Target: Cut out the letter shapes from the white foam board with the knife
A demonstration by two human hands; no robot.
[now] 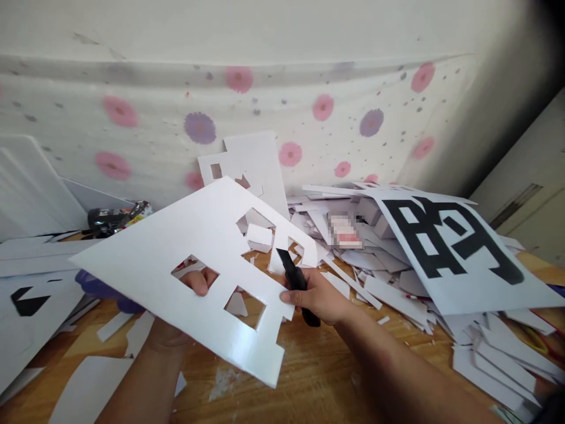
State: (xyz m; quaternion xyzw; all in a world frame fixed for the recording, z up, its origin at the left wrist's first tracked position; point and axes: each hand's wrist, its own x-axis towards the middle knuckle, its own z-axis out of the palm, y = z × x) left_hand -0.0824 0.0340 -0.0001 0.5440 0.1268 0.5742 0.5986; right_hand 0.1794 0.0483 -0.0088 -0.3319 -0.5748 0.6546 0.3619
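A white foam-board sheet (176, 229) with several cut-out openings is held up at a tilt above the table. My left hand (200, 281) grips it from underneath, its thumb showing through one square opening; most of the fingers are hidden behind the board. In my right hand (318, 297) is a black utility knife (293, 274), pointing up and away. The right thumb rests at the board's right edge, close to a notch. Through the openings, loose offcuts and the wooden table (309, 365) can be seen.
Printed sheets with bold black character shapes (450, 235) lie on a scrap heap at the right. White offcuts (384, 288) cover much of the table. Behind stands another cut white board (253, 156) against the flowered wall covering. A purple object (101, 287) is at the left.
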